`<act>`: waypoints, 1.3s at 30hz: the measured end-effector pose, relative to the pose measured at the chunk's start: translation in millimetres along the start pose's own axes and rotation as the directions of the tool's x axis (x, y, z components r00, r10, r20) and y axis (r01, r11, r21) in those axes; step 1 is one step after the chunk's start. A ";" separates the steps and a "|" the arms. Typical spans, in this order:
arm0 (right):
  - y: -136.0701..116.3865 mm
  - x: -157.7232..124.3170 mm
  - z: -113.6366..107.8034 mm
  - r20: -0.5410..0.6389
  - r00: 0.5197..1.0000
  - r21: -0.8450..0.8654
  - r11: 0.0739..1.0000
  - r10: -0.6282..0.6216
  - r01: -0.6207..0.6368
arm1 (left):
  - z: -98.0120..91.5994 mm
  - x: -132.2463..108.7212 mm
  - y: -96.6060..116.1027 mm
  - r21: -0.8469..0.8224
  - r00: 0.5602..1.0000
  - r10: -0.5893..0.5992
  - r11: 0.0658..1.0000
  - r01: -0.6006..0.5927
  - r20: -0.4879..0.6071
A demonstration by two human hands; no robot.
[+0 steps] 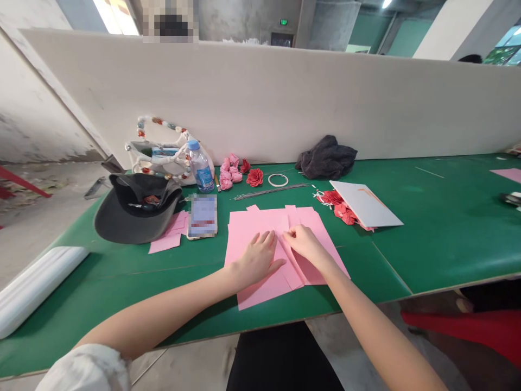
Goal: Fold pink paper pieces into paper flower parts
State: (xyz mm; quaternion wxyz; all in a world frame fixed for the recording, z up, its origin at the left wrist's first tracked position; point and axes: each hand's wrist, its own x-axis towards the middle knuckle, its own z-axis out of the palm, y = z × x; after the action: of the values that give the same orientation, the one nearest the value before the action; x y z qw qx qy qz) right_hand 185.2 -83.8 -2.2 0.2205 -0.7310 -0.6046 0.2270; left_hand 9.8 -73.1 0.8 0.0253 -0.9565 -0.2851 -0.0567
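Several sheets of pink paper [256, 290] lie overlapping on the green table in front of me. My left hand [260, 255] rests flat on the top sheet, fingers stretched out and thumb apart. Just to its right, my right hand [300, 239] has its fingers pinched on the raised edge of a pink paper sheet [293, 267], which stands up as a fold running toward me. The fingertips of the two hands are close together near the middle of the stack. Small pink strips stick out at the stack's far edge.
Behind the paper lie thin wires [272, 191], a white ring [278, 180], pink and red paper flowers [254, 177] and a dark cloth bundle [325, 157]. At left are a phone [202, 216], cap [134, 209], water bottle [201, 167] and bag [163, 152]. A white board [368, 203] covers red flowers at right.
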 end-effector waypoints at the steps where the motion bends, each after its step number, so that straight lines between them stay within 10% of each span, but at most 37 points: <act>1: 0.8 0.0 -0.3 0.003 1.000 -0.003 1.000 -0.006 0.006 | 0.1 -0.2 0.4 0.005 1.000 -0.002 1.000 0.002 0.002; 39: 1.7 -16.8 -10.5 -0.022 1.000 0.051 0.999 -0.014 0.015 | 13.0 -0.5 9.2 -0.050 1.000 0.003 0.999 -0.004 -0.018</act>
State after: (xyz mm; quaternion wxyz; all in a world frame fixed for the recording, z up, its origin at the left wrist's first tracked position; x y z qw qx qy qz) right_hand 190.1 -101.2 6.2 0.2472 -0.7232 -0.6014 0.2327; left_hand 15.7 -80.0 -12.4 0.0041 -0.9568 -0.2816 -0.0721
